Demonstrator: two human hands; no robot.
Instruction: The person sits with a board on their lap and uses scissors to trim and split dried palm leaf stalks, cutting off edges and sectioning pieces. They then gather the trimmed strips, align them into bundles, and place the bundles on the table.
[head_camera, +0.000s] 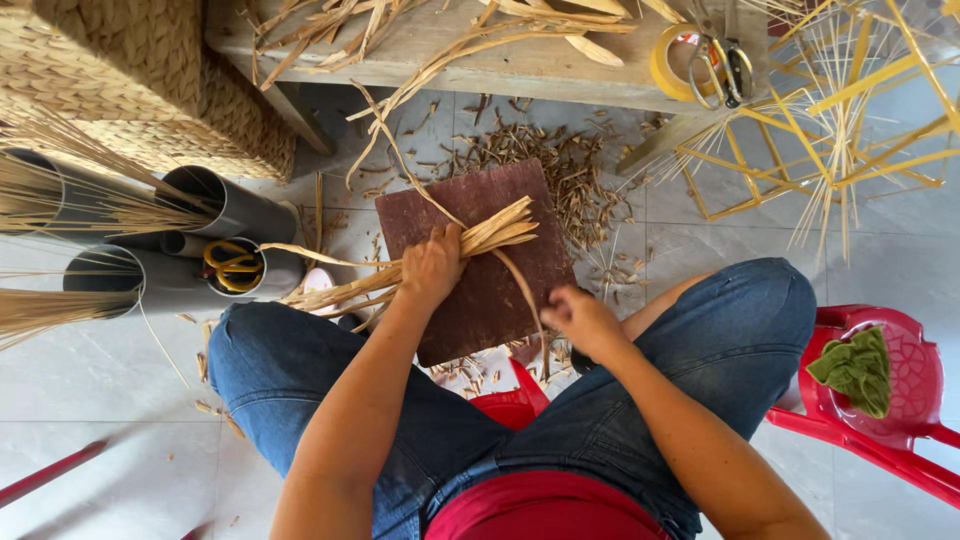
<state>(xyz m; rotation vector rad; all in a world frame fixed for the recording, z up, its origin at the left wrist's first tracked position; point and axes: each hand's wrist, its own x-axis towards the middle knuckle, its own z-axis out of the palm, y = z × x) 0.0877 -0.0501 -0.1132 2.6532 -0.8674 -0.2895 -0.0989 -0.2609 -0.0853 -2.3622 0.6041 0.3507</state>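
1. While the left hand (432, 268) closes around a bundle of dried strips (440, 262) over the brown board (480, 290), at centre,
2. the right hand (580, 318), at four o'clock, pinches one strip (522, 285) shut.

Two hands: left hand (432, 266), right hand (583, 320). One brown board (480, 300). Three grey pipes (240, 208). Two scissors: yellow pair (232, 265), metal pair (722, 68). One tape roll (668, 60). Two red chairs (900, 420). One green cloth (856, 368).

Bundle of dry tan straw strips (420, 270) lying crosswise over dark brown board (478, 258); one strip (524, 290) trailing down.
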